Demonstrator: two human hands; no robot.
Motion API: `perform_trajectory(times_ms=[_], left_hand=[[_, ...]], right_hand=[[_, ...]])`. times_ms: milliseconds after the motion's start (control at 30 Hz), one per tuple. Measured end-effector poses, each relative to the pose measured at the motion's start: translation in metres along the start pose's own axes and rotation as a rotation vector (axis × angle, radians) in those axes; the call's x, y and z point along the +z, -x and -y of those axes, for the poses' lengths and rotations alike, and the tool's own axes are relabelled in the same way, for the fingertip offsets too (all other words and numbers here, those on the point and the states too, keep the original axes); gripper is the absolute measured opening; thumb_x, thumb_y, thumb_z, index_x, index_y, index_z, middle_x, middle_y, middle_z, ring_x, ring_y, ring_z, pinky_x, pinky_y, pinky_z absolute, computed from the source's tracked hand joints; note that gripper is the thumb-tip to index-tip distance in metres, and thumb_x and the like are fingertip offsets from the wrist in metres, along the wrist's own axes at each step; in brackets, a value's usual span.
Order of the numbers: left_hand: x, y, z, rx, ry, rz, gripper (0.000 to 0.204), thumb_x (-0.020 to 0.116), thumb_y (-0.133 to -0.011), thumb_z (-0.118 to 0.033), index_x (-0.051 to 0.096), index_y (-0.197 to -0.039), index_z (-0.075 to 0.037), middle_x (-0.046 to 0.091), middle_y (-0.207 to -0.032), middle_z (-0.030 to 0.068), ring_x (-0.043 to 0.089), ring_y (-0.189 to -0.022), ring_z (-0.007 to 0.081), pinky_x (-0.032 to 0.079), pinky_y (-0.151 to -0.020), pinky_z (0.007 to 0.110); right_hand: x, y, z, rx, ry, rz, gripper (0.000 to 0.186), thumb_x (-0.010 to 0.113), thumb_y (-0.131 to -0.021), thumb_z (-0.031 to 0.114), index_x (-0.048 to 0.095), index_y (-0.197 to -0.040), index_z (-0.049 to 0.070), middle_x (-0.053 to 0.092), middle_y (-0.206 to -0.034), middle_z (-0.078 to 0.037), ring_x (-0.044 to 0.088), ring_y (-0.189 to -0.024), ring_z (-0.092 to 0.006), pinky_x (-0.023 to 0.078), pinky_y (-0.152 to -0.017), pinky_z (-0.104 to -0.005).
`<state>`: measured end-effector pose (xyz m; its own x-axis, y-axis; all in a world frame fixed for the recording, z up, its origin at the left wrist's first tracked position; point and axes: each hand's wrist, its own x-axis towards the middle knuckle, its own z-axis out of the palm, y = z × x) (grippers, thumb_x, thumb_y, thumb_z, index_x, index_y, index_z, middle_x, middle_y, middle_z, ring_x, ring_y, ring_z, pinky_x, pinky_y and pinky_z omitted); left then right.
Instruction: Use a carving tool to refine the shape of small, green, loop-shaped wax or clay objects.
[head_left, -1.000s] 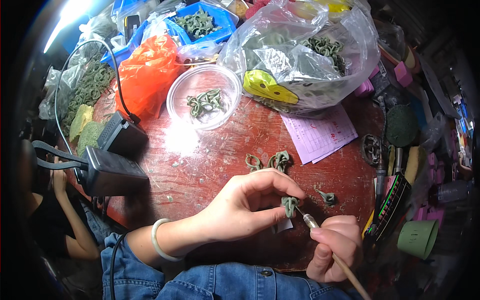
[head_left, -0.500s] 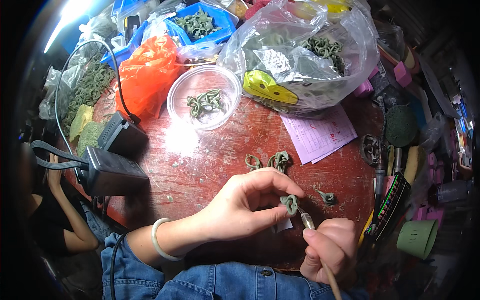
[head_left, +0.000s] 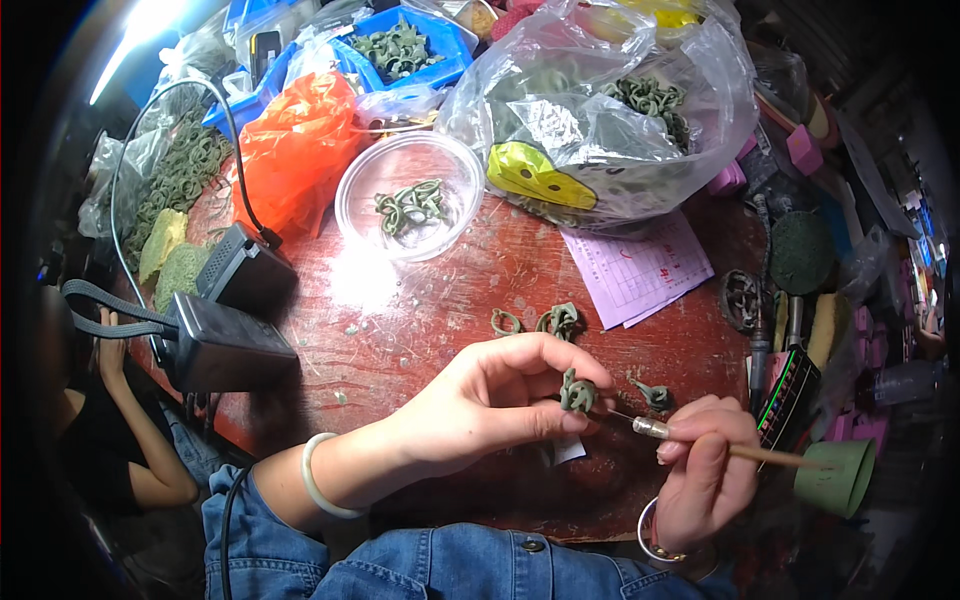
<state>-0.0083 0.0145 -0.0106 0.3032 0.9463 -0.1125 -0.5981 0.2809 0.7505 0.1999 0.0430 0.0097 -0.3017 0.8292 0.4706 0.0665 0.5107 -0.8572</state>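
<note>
Between the thumb and fingers of my left hand (head_left: 490, 395) is a small dark-green looped ring (head_left: 576, 392), waxy looking, held just above the table. My right hand (head_left: 712, 455) grips a wooden-handled tool (head_left: 650, 428) with a metal collar and a thin needle-like tip. The tip points left at the ring, close to my left fingertips; whether it touches cannot be made out. On the table beyond my hands lie more green pieces: a ring (head_left: 505, 322), a curled cluster (head_left: 560, 320) and, to the right, a small looped piece (head_left: 655, 396).
A round clear tub (head_left: 350, 215) holds several green pieces. Behind stand a large clear bag (head_left: 600, 130), an orange bag (head_left: 295, 140) and a blue bin (head_left: 455, 62). Black power adapters (head_left: 230, 345) sit left; pink papers (head_left: 645, 270) and a green cup (head_left: 835, 478) are right. Another person's arm (head_left: 145, 430) shows left.
My right hand has moved up and right, swinging the tool from steep to nearly level and drawing its tip back a little. The ring has turned in my left fingers.
</note>
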Motion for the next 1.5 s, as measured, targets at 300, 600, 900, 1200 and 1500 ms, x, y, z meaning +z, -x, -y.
perform_trajectory(times_ms=[300, 600, 900, 1200, 1500], left_hand=[[-0.001, 0.0, 0.0, 0.007, 0.051, 0.059, 0.032, 0.066, -0.082, 0.006, 0.057, -0.112, 0.003, 0.059, -0.111, 0.013, 0.06, -0.101, 0.0193, 0.049, -0.088, 0.032], [0.0, 0.001, -0.001, -0.009, 0.07, 0.058, 0.031, 0.065, -0.082, 0.007, 0.057, -0.112, 0.003, 0.059, -0.112, 0.0122, 0.059, -0.102, 0.0187, 0.05, -0.089, 0.032], [0.002, 0.002, 0.001, 0.02, -0.089, -0.039, 0.03, 0.064, -0.085, 0.007, 0.058, -0.114, 0.002, 0.056, -0.116, 0.01, 0.057, -0.106, 0.0162, 0.049, -0.093, 0.032], [0.003, 0.002, 0.003, 0.067, -0.178, -0.038, 0.029, 0.065, -0.084, 0.007, 0.06, -0.113, 0.003, 0.055, -0.115, 0.009, 0.054, -0.111, 0.0166, 0.046, -0.096, 0.032], [0.001, 0.0, 0.001, 0.243, -0.641, 0.074, 0.029, 0.062, -0.087, 0.004, 0.059, -0.116, 0.002, 0.056, -0.114, 0.009, 0.054, -0.11, 0.0162, 0.046, -0.094, 0.031]], right_hand=[[-0.004, -0.003, -0.007, 0.361, -0.398, 0.018, 0.024, 0.044, -0.1, 0.017, 0.054, -0.091, -0.002, 0.054, -0.077, -0.009, 0.048, -0.06, -0.0091, 0.039, -0.055, -0.0212], [-0.002, -0.005, -0.005, 0.107, -0.276, -0.076, 0.026, 0.046, -0.099, 0.022, 0.053, -0.089, -0.002, 0.053, -0.073, -0.01, 0.048, -0.061, -0.0153, 0.04, -0.058, -0.0273], [-0.004, 0.004, 0.001, -0.367, 0.233, 0.244, 0.022, 0.065, -0.088, 0.01, 0.06, -0.107, 0.0, 0.057, -0.086, -0.008, 0.057, -0.064, -0.0206, 0.05, -0.056, -0.0293], [-0.001, 0.006, 0.002, -0.392, 0.282, 0.247, 0.023, 0.066, -0.088, 0.011, 0.059, -0.107, 0.0, 0.056, -0.088, -0.008, 0.057, -0.067, -0.0196, 0.05, -0.056, -0.0293], [-0.011, 0.007, 0.006, -0.358, 0.413, 0.092, 0.016, 0.055, -0.093, 0.01, 0.056, -0.104, -0.002, 0.053, -0.084, -0.01, 0.054, -0.062, -0.0199, 0.046, -0.054, -0.0291]])
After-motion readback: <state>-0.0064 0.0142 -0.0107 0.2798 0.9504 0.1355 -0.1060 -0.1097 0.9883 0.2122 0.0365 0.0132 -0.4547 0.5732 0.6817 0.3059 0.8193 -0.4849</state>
